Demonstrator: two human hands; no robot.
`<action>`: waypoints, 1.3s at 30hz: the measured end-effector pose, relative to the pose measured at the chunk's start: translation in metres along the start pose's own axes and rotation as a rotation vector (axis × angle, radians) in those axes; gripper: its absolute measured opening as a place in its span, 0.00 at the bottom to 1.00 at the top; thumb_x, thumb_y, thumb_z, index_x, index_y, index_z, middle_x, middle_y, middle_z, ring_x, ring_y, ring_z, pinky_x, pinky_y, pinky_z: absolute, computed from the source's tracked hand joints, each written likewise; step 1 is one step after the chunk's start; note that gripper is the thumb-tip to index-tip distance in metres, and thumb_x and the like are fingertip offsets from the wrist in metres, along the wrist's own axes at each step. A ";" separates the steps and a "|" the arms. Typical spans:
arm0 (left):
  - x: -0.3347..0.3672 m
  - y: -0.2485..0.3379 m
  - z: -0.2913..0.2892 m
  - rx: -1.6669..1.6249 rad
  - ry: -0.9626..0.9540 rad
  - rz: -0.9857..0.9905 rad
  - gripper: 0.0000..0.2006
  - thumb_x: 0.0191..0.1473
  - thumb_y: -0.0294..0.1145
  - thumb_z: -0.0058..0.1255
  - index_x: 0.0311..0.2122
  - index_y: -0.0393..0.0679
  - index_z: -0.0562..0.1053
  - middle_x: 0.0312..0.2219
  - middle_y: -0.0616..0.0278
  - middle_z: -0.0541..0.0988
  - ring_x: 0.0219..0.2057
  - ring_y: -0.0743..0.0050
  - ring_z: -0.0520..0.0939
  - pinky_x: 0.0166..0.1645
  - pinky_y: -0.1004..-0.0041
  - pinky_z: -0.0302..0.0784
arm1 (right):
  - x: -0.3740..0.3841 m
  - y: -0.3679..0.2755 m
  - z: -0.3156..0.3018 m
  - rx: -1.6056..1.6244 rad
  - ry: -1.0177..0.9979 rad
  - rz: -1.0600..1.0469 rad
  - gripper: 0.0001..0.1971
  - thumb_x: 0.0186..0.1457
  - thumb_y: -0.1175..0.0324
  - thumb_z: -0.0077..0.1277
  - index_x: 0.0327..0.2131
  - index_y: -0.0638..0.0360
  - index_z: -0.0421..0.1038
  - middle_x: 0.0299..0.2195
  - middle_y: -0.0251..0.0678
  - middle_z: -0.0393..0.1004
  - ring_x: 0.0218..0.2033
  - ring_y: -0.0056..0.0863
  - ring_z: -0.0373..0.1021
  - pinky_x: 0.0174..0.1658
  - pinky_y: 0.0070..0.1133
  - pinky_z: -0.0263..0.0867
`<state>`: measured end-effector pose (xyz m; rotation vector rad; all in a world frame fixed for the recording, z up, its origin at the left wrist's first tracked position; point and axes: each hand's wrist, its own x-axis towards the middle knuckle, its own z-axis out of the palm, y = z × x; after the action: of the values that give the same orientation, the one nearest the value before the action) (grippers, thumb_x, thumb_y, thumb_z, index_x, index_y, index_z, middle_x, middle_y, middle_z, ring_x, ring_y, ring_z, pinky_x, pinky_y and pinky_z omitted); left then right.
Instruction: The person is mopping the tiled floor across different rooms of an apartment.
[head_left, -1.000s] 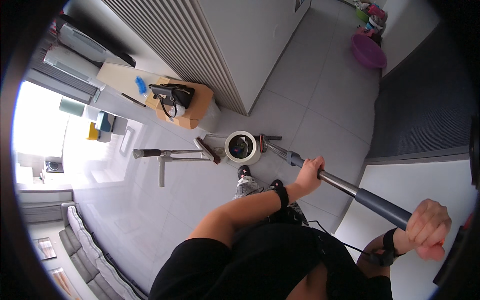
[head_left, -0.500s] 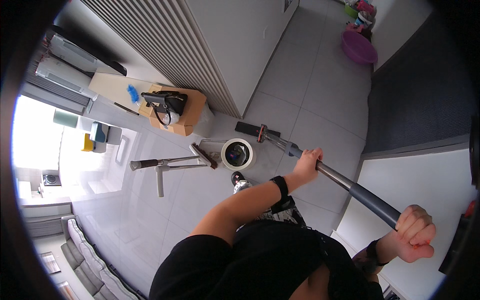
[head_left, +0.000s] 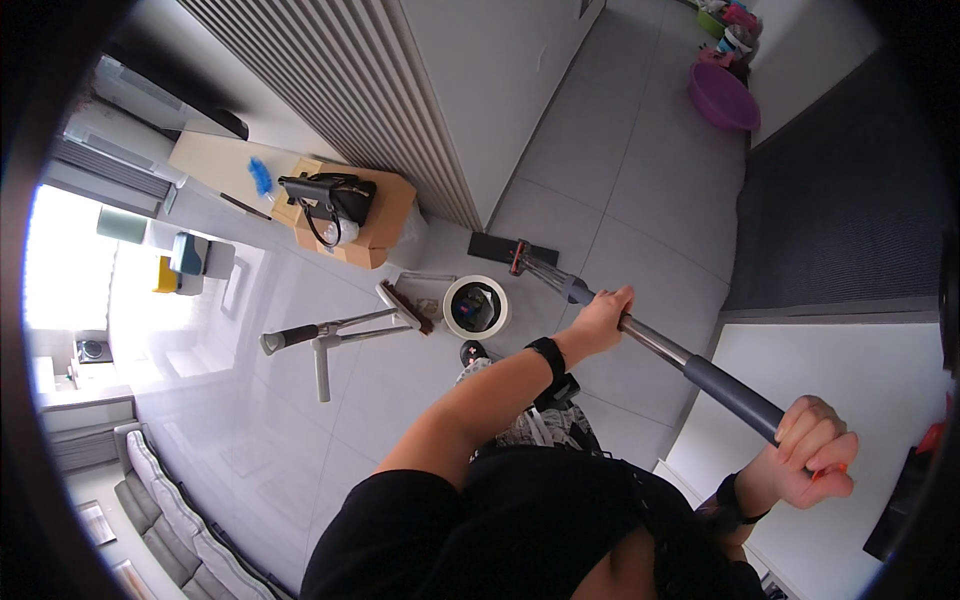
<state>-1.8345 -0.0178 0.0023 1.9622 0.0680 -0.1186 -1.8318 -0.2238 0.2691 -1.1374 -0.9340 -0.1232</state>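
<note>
A flat mop (head_left: 740,398) with a grey-and-steel pole runs slantwise across the head view. My left hand (head_left: 602,318) is closed around the pole's lower half. Near the pole's upper end my right hand (head_left: 815,452) is wrapped round the grey grip. At the far end, the dark flat mop head (head_left: 497,246) rests on the tiled floor, joined to the pole by a hinged bracket. Just nearer than the mop head stands a white round bin (head_left: 506,318) with a dark liner inside.
Left of the bin lie a broom (head_left: 410,304) and a dustpan (head_left: 430,278) with long handles. A cardboard box (head_left: 392,215) carries a black handbag (head_left: 350,200). A purple basin (head_left: 722,97) sits at the far right, and a grey sofa (head_left: 160,515) at the near left.
Both my hands have shifted slightly left and away from me with the pole. The mop head has moved a little the same way. My grip looks the same.
</note>
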 end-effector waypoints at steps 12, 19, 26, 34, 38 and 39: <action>-0.012 -0.038 -0.038 0.125 -0.033 -0.052 0.11 0.42 0.17 0.47 0.33 0.43 0.63 0.26 0.51 0.73 0.39 0.46 0.72 0.37 0.56 0.67 | -0.014 0.031 0.024 0.080 0.061 0.017 0.23 0.60 0.47 0.38 0.20 0.53 0.57 0.09 0.27 0.60 0.09 0.18 0.59 0.18 0.16 0.58; -0.021 -0.066 -0.048 0.129 0.049 -0.041 0.12 0.39 0.16 0.47 0.30 0.41 0.63 0.22 0.51 0.71 0.31 0.45 0.69 0.36 0.59 0.63 | -0.009 0.054 0.018 0.214 -0.079 0.117 0.22 0.58 0.47 0.43 0.20 0.54 0.60 0.12 0.31 0.65 0.12 0.23 0.64 0.21 0.20 0.65; -0.023 -0.050 -0.018 0.041 0.156 -0.004 0.18 0.35 0.14 0.48 0.35 0.46 0.65 0.28 0.58 0.71 0.35 0.56 0.71 0.42 0.65 0.61 | 0.019 0.041 -0.003 0.381 -0.522 0.161 0.23 0.56 0.47 0.47 0.19 0.55 0.60 0.12 0.29 0.64 0.11 0.22 0.61 0.19 0.18 0.63; -0.015 -0.034 0.009 -0.008 0.015 0.053 0.24 0.38 0.18 0.51 0.44 0.50 0.65 0.28 0.61 0.69 0.36 0.61 0.69 0.45 0.67 0.58 | 0.020 0.022 -0.033 0.388 -0.685 0.179 0.22 0.55 0.49 0.50 0.19 0.56 0.62 0.15 0.29 0.65 0.14 0.21 0.63 0.19 0.16 0.64; -0.001 -0.013 0.035 -0.022 -0.121 0.064 0.27 0.40 0.22 0.56 0.48 0.53 0.63 0.30 0.62 0.68 0.37 0.61 0.68 0.47 0.65 0.57 | 0.023 0.001 -0.061 0.359 -0.718 0.202 0.22 0.54 0.51 0.51 0.18 0.56 0.62 0.15 0.30 0.65 0.14 0.22 0.64 0.19 0.16 0.63; 0.002 -0.008 0.043 -0.020 -0.165 0.072 0.27 0.41 0.23 0.56 0.49 0.53 0.62 0.30 0.62 0.68 0.38 0.61 0.67 0.48 0.64 0.56 | 0.025 -0.006 -0.068 0.353 -0.713 0.201 0.22 0.54 0.51 0.51 0.18 0.56 0.62 0.15 0.30 0.65 0.14 0.22 0.64 0.19 0.16 0.63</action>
<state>-1.8355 -0.0543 -0.0219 1.9253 -0.1095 -0.2314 -1.7804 -0.2726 0.2839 -0.9395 -1.3893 0.6275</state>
